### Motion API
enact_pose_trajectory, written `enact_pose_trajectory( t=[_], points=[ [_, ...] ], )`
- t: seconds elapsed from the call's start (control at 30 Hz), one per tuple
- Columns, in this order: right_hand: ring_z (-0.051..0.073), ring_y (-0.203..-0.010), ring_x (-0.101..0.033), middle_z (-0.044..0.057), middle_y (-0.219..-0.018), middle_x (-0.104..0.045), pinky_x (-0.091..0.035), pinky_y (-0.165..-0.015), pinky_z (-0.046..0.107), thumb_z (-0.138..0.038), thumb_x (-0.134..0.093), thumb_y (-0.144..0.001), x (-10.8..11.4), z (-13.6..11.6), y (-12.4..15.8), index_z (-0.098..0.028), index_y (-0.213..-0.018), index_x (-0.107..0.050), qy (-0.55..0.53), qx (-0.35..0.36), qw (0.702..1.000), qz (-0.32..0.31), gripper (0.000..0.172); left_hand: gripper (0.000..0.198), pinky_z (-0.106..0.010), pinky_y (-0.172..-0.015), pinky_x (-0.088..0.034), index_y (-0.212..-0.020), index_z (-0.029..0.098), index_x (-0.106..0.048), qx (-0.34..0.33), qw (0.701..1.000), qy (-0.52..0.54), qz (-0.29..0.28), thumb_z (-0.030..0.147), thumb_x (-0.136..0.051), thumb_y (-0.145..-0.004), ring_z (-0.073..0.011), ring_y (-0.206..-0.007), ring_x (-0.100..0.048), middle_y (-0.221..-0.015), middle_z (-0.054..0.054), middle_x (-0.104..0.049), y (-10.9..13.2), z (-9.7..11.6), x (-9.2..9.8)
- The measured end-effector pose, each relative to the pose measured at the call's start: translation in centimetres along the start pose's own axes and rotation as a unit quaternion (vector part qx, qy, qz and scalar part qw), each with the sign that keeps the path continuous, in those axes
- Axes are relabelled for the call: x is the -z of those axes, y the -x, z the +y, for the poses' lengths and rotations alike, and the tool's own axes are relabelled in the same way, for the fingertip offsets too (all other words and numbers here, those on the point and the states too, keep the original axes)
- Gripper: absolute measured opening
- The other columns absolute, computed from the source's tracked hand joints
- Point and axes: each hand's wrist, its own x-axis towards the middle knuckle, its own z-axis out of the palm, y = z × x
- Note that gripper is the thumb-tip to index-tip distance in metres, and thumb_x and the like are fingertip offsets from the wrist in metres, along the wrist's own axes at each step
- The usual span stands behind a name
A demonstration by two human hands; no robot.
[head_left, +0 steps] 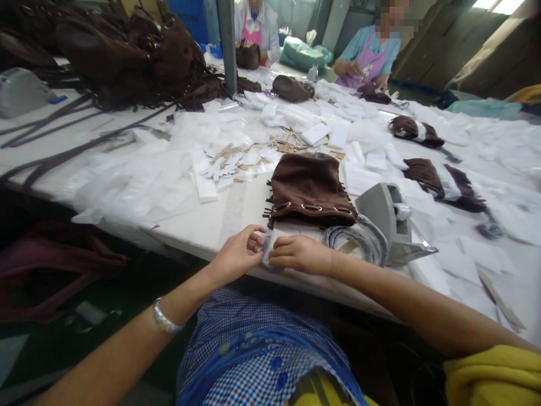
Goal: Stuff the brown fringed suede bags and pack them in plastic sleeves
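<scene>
A dark brown fringed bag point(310, 183) lies on the white table, its row of metal eyelets facing me. At its near left corner hangs a strap end or tassel in clear plastic wrap point(267, 248). My left hand point(244, 251) is at the left side of this wrapped piece, thumb and fingers curled against it. From the right, my right hand point(298, 254) pinches the same piece with bent fingers. A coil of wrapped strap point(359, 242) rests beside the bag, against a grey tape dispenser point(386, 217).
Clear plastic bags point(127, 180), white cards point(205, 183) and paper tags point(289, 141) cover much of the table. Brown bags are heaped point(135, 56) at the far left. Wrapped fringed bags point(443, 183) lie right. Two people in aprons point(372, 59) work across the table. A reddish stool point(63, 265) stands lower left.
</scene>
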Motion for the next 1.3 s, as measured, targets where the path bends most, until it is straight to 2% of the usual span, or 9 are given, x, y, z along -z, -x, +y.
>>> enact_pose_trajectory(
  t=[0.2, 0.33, 0.43, 0.67, 0.77, 0.93, 1.0, 1.13, 1.3],
  points=[
    [0.019, -0.094, -0.061, 0.008, -0.096, -0.071, -0.052, -0.084, 0.028, -0.017, -0.042, -0.101, -0.5, 0.2, -0.1, -0.013, -0.101, -0.069, 0.017, 0.014, 0.999, 0.025, 0.027, 0.049, -0.027, -0.068, -0.054, -0.116, 0.017, -0.054, 0.033, 0.995, 0.092, 0.015, 0.022, -0.074, -0.071, -0.015, -0.076, -0.065, -0.09, -0.003, -0.065, -0.3, -0.4, -0.5],
    [0.014, -0.087, -0.062, 0.007, -0.107, -0.067, -0.051, -0.074, 0.022, -0.018, -0.048, -0.099, -1.3, -0.2, 0.1, -0.017, -0.112, -0.063, -0.001, -0.116, 0.991, 0.074, 0.02, 0.042, -0.03, -0.074, -0.055, -0.113, 0.015, -0.057, 0.059, 0.988, 0.139, 0.02, 0.034, -0.071, -0.079, -0.0191, -0.084, -0.069, -0.091, -0.007, -0.069, 0.2, -0.2, -0.8],
    [0.013, -0.084, -0.063, 0.007, -0.111, -0.064, -0.048, -0.067, 0.02, -0.02, -0.057, -0.094, -1.6, -0.3, 0.0, -0.019, -0.111, -0.06, -0.013, -0.198, 0.976, 0.09, 0.018, 0.049, -0.035, -0.08, -0.056, -0.12, 0.016, -0.054, 0.058, 0.987, 0.146, 0.023, 0.037, -0.072, -0.079, -0.0217, -0.09, -0.07, -0.095, -0.008, -0.07, 0.5, 0.4, -1.1],
    [0.013, -0.076, -0.059, 0.003, -0.089, -0.065, -0.042, -0.064, 0.02, -0.017, -0.056, -0.092, -2.0, -0.5, -0.5, -0.018, -0.101, -0.062, 0.014, -0.24, 0.97, 0.046, 0.011, 0.06, -0.036, -0.088, -0.057, -0.131, 0.017, -0.051, 0.009, 0.997, 0.067, 0.023, 0.026, -0.074, -0.076, -0.0208, -0.094, -0.07, -0.102, -0.008, -0.068, 0.9, 0.8, -1.5],
    [0.013, -0.074, -0.059, 0.003, -0.086, -0.066, -0.042, -0.064, 0.02, -0.019, -0.057, -0.093, -2.1, -0.6, -0.3, -0.018, -0.093, -0.063, -0.034, -0.254, 0.963, 0.08, 0.006, 0.057, -0.035, -0.088, -0.058, -0.134, 0.019, -0.052, -0.023, 0.999, 0.024, 0.017, 0.021, -0.069, -0.079, -0.0198, -0.097, -0.069, -0.106, -0.007, -0.067, 1.1, 0.5, -1.5],
    [0.014, -0.073, -0.064, 0.002, -0.081, -0.068, -0.047, -0.068, 0.022, -0.017, -0.059, -0.092, -1.9, -1.4, 0.4, -0.017, -0.089, -0.065, -0.18, -0.288, 0.926, 0.163, 0.007, 0.057, -0.033, -0.089, -0.058, -0.133, 0.02, -0.055, -0.063, 0.995, -0.035, 0.064, 0.009, -0.061, -0.077, -0.0163, -0.095, -0.067, -0.104, -0.005, -0.065, 1.6, -0.2, -2.1],
    [0.015, -0.077, -0.064, 0.005, -0.091, -0.07, -0.05, -0.072, 0.025, -0.022, -0.062, -0.091, -1.8, -2.0, 0.7, -0.017, -0.099, -0.067, -0.173, -0.313, 0.916, 0.183, 0.01, 0.058, -0.032, -0.087, -0.058, -0.134, 0.021, -0.054, -0.08, 0.991, -0.069, 0.078, 0.008, -0.06, -0.078, -0.0152, -0.093, -0.066, -0.105, -0.004, -0.064, 1.8, -0.2, -2.4],
    [0.019, -0.097, -0.065, 0.015, -0.135, -0.056, -0.054, -0.08, 0.03, -0.036, -0.071, -0.086, -1.4, -2.5, 0.6, -0.018, -0.132, -0.056, -0.128, -0.311, 0.926, 0.17, 0.051, 0.062, -0.032, -0.086, -0.058, -0.139, 0.024, -0.048, -0.134, 0.971, -0.17, 0.098, 0.005, -0.058, -0.08, -0.0146, -0.091, -0.064, -0.105, -0.003, -0.063, 2.2, 0.3, -2.1],
    [0.025, -0.109, -0.061, 0.012, -0.123, -0.065, -0.051, -0.089, 0.036, -0.042, -0.066, -0.089, -1.3, -2.0, -1.3, -0.019, -0.123, -0.062, -0.015, -0.305, 0.946, 0.106, 0.04, 0.065, -0.031, -0.09, -0.055, -0.141, 0.029, -0.045, -0.191, 0.931, -0.291, 0.106, 0.002, -0.053, -0.082, -0.0138, -0.091, -0.064, -0.108, -0.002, -0.061, 2.3, 1.6, 0.2]
  ],
)
